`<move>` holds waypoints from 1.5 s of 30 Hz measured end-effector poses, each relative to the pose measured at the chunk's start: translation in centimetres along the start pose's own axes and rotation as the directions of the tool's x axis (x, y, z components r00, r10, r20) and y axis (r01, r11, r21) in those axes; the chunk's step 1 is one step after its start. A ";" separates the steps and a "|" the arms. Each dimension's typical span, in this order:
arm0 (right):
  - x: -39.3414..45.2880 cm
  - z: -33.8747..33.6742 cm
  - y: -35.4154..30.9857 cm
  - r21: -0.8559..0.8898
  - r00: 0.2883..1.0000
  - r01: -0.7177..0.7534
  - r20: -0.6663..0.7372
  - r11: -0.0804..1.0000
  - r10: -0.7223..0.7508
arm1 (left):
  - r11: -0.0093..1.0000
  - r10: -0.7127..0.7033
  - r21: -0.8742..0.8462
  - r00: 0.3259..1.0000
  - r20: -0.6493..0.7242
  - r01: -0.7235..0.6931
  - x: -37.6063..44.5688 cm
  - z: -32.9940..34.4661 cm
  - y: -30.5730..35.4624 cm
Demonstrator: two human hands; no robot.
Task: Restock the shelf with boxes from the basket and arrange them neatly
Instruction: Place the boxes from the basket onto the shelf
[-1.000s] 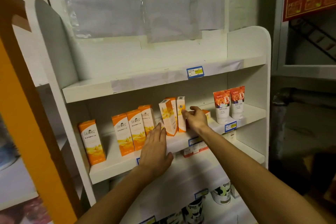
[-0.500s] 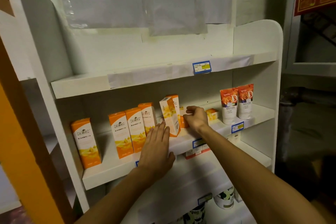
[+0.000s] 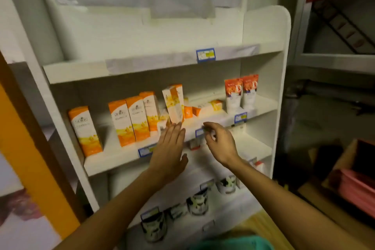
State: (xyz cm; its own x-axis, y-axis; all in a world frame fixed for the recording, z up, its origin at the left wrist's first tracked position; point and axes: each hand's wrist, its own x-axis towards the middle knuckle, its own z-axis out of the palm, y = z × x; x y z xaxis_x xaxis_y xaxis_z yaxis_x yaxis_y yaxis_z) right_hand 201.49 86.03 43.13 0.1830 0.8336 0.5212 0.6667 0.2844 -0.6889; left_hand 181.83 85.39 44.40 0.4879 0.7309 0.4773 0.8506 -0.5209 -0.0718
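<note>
Orange-and-white boxes stand on the middle shelf (image 3: 113, 156): a lone box (image 3: 85, 131) at the left, a row of three (image 3: 134, 119), and a tilted pair (image 3: 174, 103). One box lies flat (image 3: 207, 106) behind them, with a small orange box (image 3: 187, 112) beside it. My left hand (image 3: 169, 148) is flat with straight fingers, its tips just under the tilted pair. My right hand (image 3: 220, 142) hovers in front of the shelf edge with fingers loosely curled and nothing in it. The basket is not clearly visible.
Two orange-topped tubes (image 3: 241, 93) stand at the shelf's right end. Black-and-white jars (image 3: 197, 202) line the lower shelf. An orange panel (image 3: 24, 148) runs down the left. A cardboard box with pink items (image 3: 357, 180) sits at the right.
My right hand has pulled back from the boxes to the shelf's front edge and holds nothing. One box now lies flat behind. The camera has tilted down.
</note>
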 end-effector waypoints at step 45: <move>-36.6 20.1 31.6 -0.577 0.441 -0.551 0.412 0.603 0.797 | 0.729 -0.307 -0.024 0.358 0.882 0.684 -27.2 45.2 12.7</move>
State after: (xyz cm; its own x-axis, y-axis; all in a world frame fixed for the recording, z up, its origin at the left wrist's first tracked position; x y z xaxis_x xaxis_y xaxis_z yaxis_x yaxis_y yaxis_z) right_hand 201.39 74.05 -7.85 0.3150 0.7896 -0.5267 0.7181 -0.5611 -0.4117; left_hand 188.27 78.84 -9.09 0.0865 0.8101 -0.5798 0.9490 0.1101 0.2955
